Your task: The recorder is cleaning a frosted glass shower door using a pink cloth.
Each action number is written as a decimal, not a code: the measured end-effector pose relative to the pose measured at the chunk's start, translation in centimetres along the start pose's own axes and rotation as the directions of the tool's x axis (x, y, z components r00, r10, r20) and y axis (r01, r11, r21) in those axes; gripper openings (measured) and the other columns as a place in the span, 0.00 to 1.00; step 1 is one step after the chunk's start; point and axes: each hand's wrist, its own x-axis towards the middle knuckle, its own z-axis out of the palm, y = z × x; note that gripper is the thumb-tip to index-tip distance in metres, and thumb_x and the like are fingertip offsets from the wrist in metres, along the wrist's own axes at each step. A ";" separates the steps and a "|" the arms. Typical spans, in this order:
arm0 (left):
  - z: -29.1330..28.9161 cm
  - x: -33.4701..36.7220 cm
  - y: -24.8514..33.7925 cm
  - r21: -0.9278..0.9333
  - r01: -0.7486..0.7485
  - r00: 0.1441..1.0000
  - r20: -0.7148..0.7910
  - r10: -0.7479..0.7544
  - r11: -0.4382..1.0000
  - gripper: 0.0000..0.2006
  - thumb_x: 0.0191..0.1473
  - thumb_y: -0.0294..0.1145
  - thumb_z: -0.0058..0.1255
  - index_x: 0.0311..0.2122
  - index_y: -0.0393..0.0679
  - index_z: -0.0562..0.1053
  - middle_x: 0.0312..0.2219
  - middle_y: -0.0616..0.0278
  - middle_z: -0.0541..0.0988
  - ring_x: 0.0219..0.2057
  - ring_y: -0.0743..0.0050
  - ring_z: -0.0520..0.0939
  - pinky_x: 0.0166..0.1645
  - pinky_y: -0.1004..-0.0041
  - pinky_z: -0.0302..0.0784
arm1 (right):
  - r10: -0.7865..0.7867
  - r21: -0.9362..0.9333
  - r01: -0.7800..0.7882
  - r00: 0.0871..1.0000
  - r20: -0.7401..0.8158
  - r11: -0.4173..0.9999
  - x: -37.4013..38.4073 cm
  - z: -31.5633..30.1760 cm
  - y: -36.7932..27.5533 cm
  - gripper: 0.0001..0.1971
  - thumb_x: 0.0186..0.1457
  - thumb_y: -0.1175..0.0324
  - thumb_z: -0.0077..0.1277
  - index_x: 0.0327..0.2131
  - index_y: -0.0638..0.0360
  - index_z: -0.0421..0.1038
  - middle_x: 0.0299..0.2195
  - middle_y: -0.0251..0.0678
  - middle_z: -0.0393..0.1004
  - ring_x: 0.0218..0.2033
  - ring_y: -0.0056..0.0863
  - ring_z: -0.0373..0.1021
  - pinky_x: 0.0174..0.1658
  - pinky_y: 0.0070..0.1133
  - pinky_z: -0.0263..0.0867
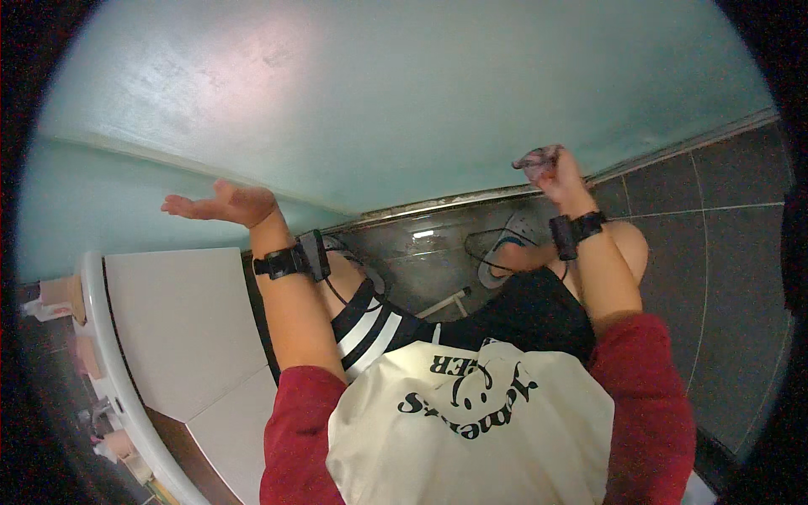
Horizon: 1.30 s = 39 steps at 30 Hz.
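Observation:
My left hand is raised at the left in front of a pale green, translucent panel. Its fingers stretch out to the left, and nothing shows in it. At the right, close to the panel's lower part, my right hand is closed around a small crumpled cloth, pinkish and grey with darker marks. Whether the cloth touches the panel I cannot tell. A black strapped device sits on my left wrist, and another black device is on my right.
A metal rail runs along the panel's foot. Dark floor tiles lie to the right. At the left stands a white-tiled block beside a curved white rim with small items on it. A light bar shows between my legs.

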 end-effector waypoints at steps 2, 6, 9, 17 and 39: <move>-0.6 0.1 -0.5 0.080 -0.041 0.999 0.015 0.040 0.996 0.35 0.58 0.40 0.30 0.63 0.27 0.39 0.64 0.39 0.36 0.66 0.42 0.33 0.66 0.46 0.30 | 0.124 0.097 -0.118 0.990 -0.060 0.988 -0.4 4.4 2.6 0.08 0.54 0.70 0.34 0.23 0.56 0.60 0.21 0.42 0.65 0.20 0.24 0.60 0.20 0.20 0.59; -0.1 0.1 0.1 0.062 0.005 1.000 0.005 -0.006 0.998 0.34 0.57 0.39 0.31 0.62 0.27 0.40 0.64 0.39 0.38 0.66 0.41 0.33 0.66 0.45 0.29 | 0.505 0.132 -0.534 0.840 0.200 0.835 0.6 10.7 8.8 0.11 0.55 0.71 0.32 0.25 0.64 0.65 0.22 0.41 0.65 0.19 0.25 0.58 0.18 0.18 0.57; -0.6 0.1 -0.7 0.093 -0.006 1.000 0.018 0.004 0.996 0.34 0.58 0.40 0.31 0.62 0.27 0.41 0.64 0.40 0.39 0.66 0.40 0.33 0.66 0.45 0.29 | 0.478 -0.074 -0.481 0.821 0.312 0.874 -1.1 17.3 14.6 0.13 0.55 0.70 0.33 0.29 0.71 0.66 0.27 0.53 0.70 0.28 0.41 0.67 0.29 0.29 0.65; -0.4 -0.2 -1.6 0.132 -0.170 0.984 0.076 0.161 0.977 0.33 0.60 0.41 0.30 0.63 0.30 0.39 0.64 0.40 0.36 0.66 0.40 0.32 0.66 0.45 0.30 | 0.480 -0.167 -0.472 0.685 0.548 0.866 -4.1 30.1 21.9 0.12 0.56 0.71 0.36 0.25 0.67 0.67 0.25 0.52 0.72 0.28 0.45 0.73 0.33 0.27 0.69; -0.8 0.2 -1.1 0.060 -0.056 0.998 0.018 0.055 0.997 0.34 0.59 0.39 0.30 0.63 0.29 0.37 0.64 0.39 0.34 0.66 0.40 0.34 0.66 0.45 0.30 | -0.307 -0.080 0.296 0.918 -0.253 0.952 -0.7 1.5 -1.9 0.06 0.51 0.67 0.39 0.29 0.58 0.64 0.22 0.38 0.66 0.19 0.31 0.62 0.21 0.27 0.62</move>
